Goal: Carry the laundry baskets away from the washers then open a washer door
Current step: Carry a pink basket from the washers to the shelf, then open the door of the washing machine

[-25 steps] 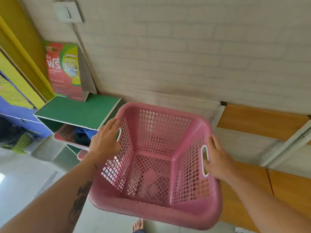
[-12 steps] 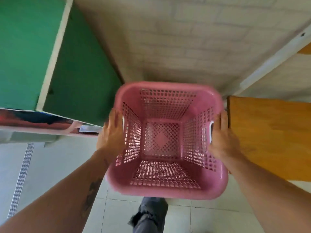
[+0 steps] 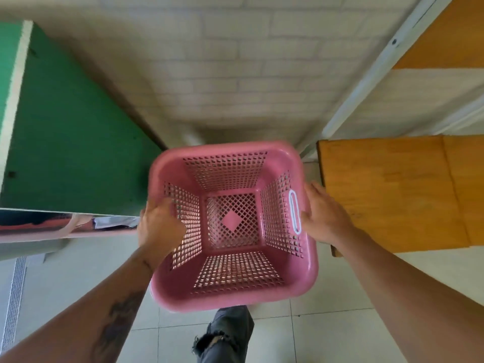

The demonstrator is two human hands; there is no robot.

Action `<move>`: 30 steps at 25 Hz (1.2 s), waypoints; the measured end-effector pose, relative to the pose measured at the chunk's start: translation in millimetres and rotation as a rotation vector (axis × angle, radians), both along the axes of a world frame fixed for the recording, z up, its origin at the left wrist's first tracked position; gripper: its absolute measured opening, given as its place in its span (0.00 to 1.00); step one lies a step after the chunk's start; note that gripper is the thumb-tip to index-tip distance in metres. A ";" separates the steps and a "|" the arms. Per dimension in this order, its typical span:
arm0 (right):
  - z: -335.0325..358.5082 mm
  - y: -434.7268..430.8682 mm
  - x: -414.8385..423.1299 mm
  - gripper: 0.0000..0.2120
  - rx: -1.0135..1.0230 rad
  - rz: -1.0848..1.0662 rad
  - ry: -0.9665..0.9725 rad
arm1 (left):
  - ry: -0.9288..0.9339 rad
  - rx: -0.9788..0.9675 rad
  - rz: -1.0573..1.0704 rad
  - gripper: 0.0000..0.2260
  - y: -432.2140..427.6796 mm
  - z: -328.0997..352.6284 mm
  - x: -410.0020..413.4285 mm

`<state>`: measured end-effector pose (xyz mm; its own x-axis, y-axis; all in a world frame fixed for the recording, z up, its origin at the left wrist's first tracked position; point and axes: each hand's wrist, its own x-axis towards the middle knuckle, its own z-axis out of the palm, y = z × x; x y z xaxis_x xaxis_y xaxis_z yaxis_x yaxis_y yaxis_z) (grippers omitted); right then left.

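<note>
An empty pink laundry basket (image 3: 233, 286) with perforated walls sits low over the tiled floor, between a green cabinet and a wooden bench, close to the brick wall. My left hand (image 3: 159, 226) grips its left rim and wall. At the white handle slot on the right side, my right hand (image 3: 324, 221) lies against the outside, fingers spread; whether it still grips is unclear. No washer is in view.
A green cabinet (image 3: 73, 142) stands at the left, with another pink basket (image 3: 65, 229) on a shelf under its top. A wooden bench (image 3: 392, 189) is at the right. A white brick wall (image 3: 222, 74) is ahead. My leg (image 3: 225, 334) is below the basket.
My view tilted from the wall down to the floor. The basket went down into the gap between cabinet and bench, and my right fingers have spread against its side.
</note>
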<state>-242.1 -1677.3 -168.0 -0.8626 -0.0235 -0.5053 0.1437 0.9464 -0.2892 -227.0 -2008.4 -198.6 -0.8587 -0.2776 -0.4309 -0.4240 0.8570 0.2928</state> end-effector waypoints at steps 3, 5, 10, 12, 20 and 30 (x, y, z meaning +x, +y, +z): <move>54.0 26.9 21.1 0.32 -0.027 -0.087 -0.030 | -0.011 0.121 -0.037 0.23 48.7 55.4 -12.8; 90.6 52.3 41.9 0.31 -0.046 -0.130 -0.026 | 0.023 0.193 -0.118 0.23 90.9 96.1 -15.7; 170.7 152.4 119.9 0.31 -0.097 -0.262 0.044 | 0.150 0.255 -0.386 0.20 215.2 199.1 10.8; 201.7 200.7 161.4 0.31 -0.143 -0.332 0.074 | 0.186 0.263 -0.487 0.20 267.9 234.2 39.1; 325.4 401.7 336.0 0.31 -0.209 -0.617 0.304 | 0.247 0.290 -0.895 0.16 519.0 360.0 147.4; 406.0 613.8 498.3 0.31 0.050 -0.990 0.477 | 0.235 0.629 -1.257 0.12 814.9 448.3 252.3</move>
